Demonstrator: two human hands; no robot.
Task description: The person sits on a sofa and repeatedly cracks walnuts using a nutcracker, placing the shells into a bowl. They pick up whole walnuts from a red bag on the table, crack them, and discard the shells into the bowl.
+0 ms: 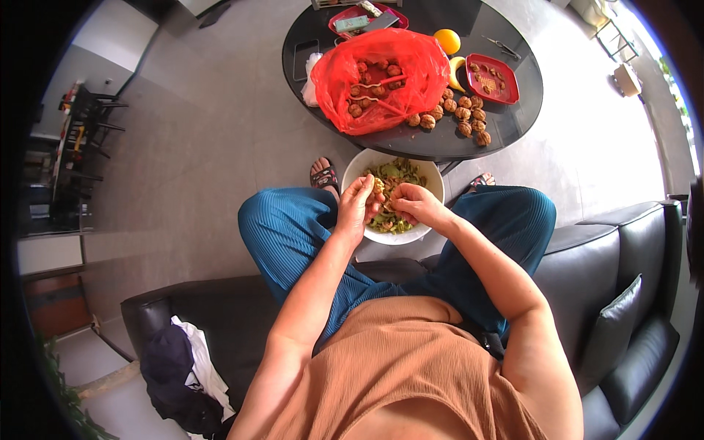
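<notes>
Between my knees stands a white bowl (433, 180) holding green peelings and brown shell bits (394, 220). Over it, my left hand (358, 202) is closed, pinching a pale yellowish walnut kernel (378, 186) between thumb and fingers. Just to its right, my right hand (414, 203) is closed too, fingertips pressed together close to the kernel; what they hold, if anything, is too small to make out. Beyond the bowl, whole walnuts (463, 114) lie on a black oval table (506, 143), and more sit inside an open red plastic bag (418, 66).
On the table are a red tray (513, 92) with walnut pieces, a banana (456, 75), an orange (446, 42), a metal nutcracker-like tool (502, 48) and a phone (305, 59). A black sofa (579, 257) surrounds me, with dark and white clothing (176, 367) at left.
</notes>
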